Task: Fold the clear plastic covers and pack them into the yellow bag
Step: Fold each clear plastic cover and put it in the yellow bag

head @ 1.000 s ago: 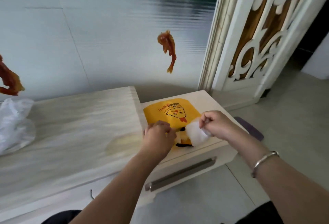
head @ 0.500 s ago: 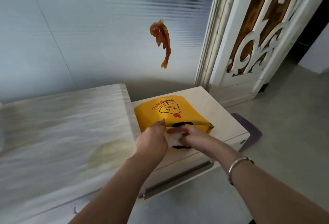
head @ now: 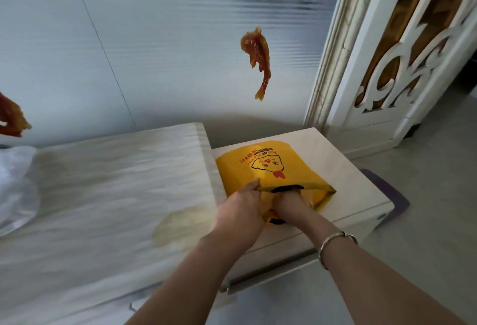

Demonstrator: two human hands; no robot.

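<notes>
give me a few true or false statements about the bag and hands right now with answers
1. The yellow bag lies on the low cabinet. True.
2. The left hand pinches the upper edge of the bag's mouth. True.
3. The right hand rests flat on top of the bag. False: it reaches into the open mouth, its fingers hidden inside.
4. A bracelet sits on the left wrist. False: it is on the right wrist.
5. A loose clear plastic bag lies at the left end of the long top. True.
6. The yellow bag hangs from the wall. False: it lies flat, its print facing up.
</notes>
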